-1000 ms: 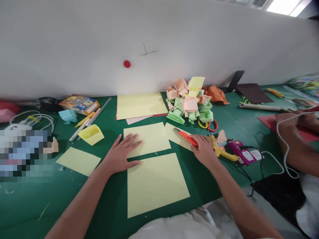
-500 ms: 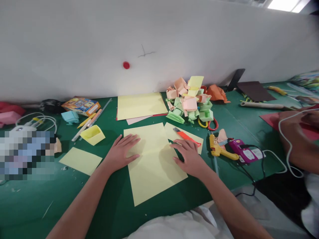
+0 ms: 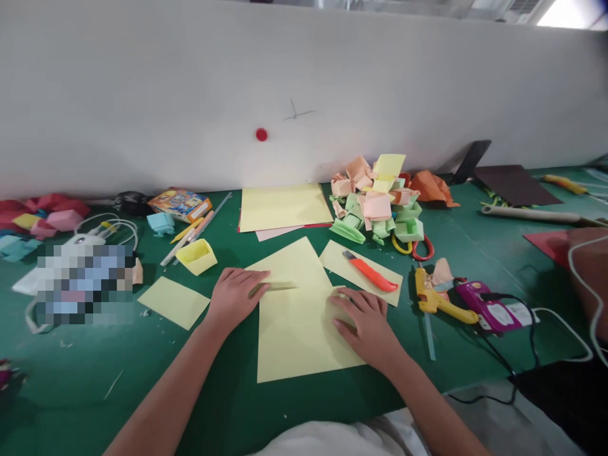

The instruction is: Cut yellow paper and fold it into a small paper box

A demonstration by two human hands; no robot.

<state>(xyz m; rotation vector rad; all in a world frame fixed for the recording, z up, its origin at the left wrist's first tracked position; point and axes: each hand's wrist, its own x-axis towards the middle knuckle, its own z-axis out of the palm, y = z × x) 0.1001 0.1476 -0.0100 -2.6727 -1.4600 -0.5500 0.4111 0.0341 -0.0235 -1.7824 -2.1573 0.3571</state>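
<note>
Two pale yellow paper sheets lie together in front of me: the upper sheet (image 3: 297,263) and the lower sheet (image 3: 299,342), their edges meeting or overlapping. My left hand (image 3: 240,294) pinches the upper sheet's left edge between thumb and fingers, and that edge looks slightly raised. On the lower sheet's right side rests my right hand (image 3: 363,323), fingers bent and thumb apart. Just beyond it, an orange utility knife (image 3: 373,272) lies on a small yellow paper piece (image 3: 332,253), touched by neither hand.
A yellow glue gun (image 3: 441,304) and a purple device (image 3: 489,307) with cables are at right. Behind stand folded paper pieces (image 3: 377,206), scissors (image 3: 422,249) and a paper stack (image 3: 285,206). A folded yellow box (image 3: 196,256) and pens (image 3: 187,237) sit left. Another person's arm (image 3: 589,272) is far right.
My right hand let go of the utility knife onto the small yellow piece and moved to the lower sheet, which shifted up against the upper one. My left hand closed on the upper sheet's edge.
</note>
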